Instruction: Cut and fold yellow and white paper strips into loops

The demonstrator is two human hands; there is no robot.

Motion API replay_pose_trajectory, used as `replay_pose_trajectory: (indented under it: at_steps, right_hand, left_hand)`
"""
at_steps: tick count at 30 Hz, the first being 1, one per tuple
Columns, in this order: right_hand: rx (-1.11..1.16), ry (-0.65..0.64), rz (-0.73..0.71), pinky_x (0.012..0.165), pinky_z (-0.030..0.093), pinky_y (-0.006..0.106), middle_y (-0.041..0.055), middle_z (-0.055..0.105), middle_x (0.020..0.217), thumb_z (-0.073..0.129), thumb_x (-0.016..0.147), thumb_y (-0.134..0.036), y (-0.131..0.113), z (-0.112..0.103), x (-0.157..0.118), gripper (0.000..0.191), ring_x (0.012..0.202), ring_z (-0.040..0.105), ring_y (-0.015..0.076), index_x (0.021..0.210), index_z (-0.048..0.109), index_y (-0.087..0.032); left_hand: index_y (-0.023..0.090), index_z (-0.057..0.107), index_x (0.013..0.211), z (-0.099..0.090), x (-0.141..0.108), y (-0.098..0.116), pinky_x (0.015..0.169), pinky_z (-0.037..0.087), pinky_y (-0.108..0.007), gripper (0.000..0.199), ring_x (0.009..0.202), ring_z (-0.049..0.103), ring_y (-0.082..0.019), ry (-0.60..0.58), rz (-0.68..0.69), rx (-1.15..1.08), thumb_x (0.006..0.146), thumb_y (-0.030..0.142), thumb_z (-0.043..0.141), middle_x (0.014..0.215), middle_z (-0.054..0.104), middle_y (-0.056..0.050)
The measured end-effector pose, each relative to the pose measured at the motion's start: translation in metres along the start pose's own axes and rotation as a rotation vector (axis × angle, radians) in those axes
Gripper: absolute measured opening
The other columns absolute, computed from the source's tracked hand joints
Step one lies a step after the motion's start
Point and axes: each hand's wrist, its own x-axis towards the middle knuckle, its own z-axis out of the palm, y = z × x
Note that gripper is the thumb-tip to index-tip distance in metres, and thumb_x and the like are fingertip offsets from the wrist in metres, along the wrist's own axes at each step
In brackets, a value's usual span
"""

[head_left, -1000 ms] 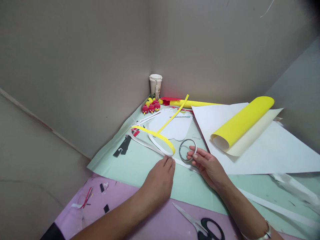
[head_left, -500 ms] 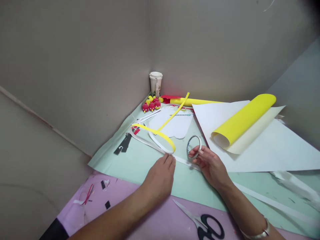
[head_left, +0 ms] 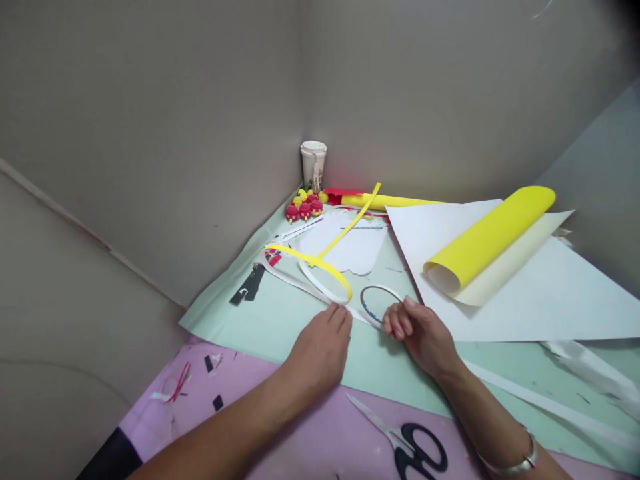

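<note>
My left hand (head_left: 325, 340) presses its closed fingertips on the curled near end of a yellow corrugated paper strip (head_left: 327, 268), white on its back. The strip bends in a loop over the pale green sheet, and another yellow strip (head_left: 353, 223) slants away behind it. Between the thumb and fingers of my right hand (head_left: 420, 330) is a thin ring-shaped tape roll (head_left: 367, 308), tilted, with blue print inside. A long white strip (head_left: 530, 400) passes beneath my right arm toward the lower right. Scissors (head_left: 400, 437) lie partly spread below my hands.
A yellow paper roll (head_left: 490, 240) rests on a large white sheet (head_left: 565, 293) at right. Several red and yellow balls (head_left: 305, 208) sit before a lidded cup (head_left: 313, 163) in the corner. Black scraps (head_left: 249, 285) lie at left, beside the walls.
My right hand has turned the tape roll, which now leans flatter and reaches further left. My left hand stays at the strip's end. The view has shifted slightly.
</note>
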Motion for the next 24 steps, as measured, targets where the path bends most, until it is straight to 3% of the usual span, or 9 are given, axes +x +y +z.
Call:
replay_pose_trajectory:
  at_steps: [4, 9, 20, 24]
  right_hand:
    - [-0.083, -0.061, 0.119, 0.056, 0.043, 0.028, 0.0023, 0.056, 0.054, 0.056, 0.090, -0.042, 0.0023, -0.0016, -0.0005, 0.040, 0.060, 0.057, 0.0167, 0.058, 0.060, -0.019]
    - [-0.084, -0.023, 0.197, 0.045, 0.042, 0.024, 0.0019, 0.059, 0.055, 0.058, 0.089, -0.046, 0.0013, -0.0008, 0.0012, 0.031, 0.059, 0.058, 0.0166, 0.082, 0.068, -0.017]
    - [-0.012, -0.002, 0.222, 0.047, 0.043, 0.022, 0.0011, 0.060, 0.058, 0.065, 0.082, -0.037, -0.0006, -0.0004, 0.0019, 0.020, 0.063, 0.060, 0.0167, 0.087, 0.070, -0.018]
    - [0.006, -0.002, 0.154, 0.052, 0.043, 0.022, 0.0010, 0.060, 0.058, 0.062, 0.086, -0.037, -0.0012, -0.0011, 0.0004, 0.020, 0.064, 0.060, 0.0155, 0.086, 0.069, -0.019]
  left_hand:
    - [0.001, 0.052, 0.129, -0.0020, 0.0008, 0.0007, 0.103, 0.042, -0.040, 0.045, 0.121, 0.052, -0.030, -0.012, 0.018, 0.033, 0.086, 0.008, 0.041, 0.126, 0.060, -0.019]
    - [0.002, 0.052, 0.129, -0.0032, 0.0013, 0.0006, 0.104, 0.041, -0.039, 0.046, 0.122, 0.052, -0.030, -0.026, 0.039, 0.063, 0.085, 0.009, 0.042, 0.128, 0.059, -0.019]
    - [-0.002, 0.050, 0.131, 0.0032, 0.0000, 0.0005, 0.105, 0.038, -0.040, 0.046, 0.122, 0.051, -0.032, -0.014, 0.037, 0.039, 0.087, 0.010, 0.041, 0.127, 0.058, -0.021]
    - [-0.003, 0.051, 0.130, 0.0033, -0.0003, 0.0006, 0.104, 0.041, -0.041, 0.046, 0.121, 0.051, -0.033, -0.005, 0.028, 0.027, 0.086, 0.009, 0.043, 0.126, 0.058, -0.021]
